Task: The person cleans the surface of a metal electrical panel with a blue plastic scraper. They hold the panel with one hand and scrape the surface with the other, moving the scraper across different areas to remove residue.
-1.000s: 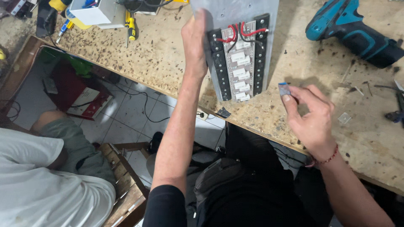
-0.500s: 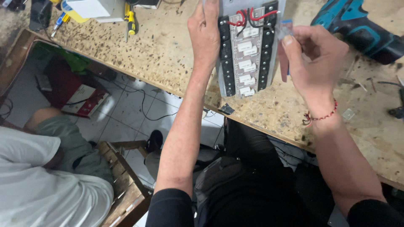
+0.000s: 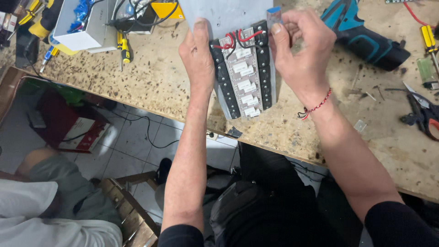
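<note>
Left hand (image 3: 197, 55) pressed flat on grey circuit panel (image 3: 240, 68) near workbench (image 3: 160, 82) front edge, right hand (image 3: 304, 48) pinching small blue-tipped part (image 3: 274, 16) at panel's right side, teal drill (image 3: 361, 34) beyond.

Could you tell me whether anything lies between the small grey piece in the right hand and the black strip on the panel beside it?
Nothing visible does: the right hand holds the small grey piece just above the panel's right black strip.

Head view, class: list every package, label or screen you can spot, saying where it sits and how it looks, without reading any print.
White labels: small rectangles stacked down the circuit board's middle strip, between the hands.
White box: bench top left, open, blue bits inside.
Red-and-white flat package: on the floor under the bench, left.
</note>
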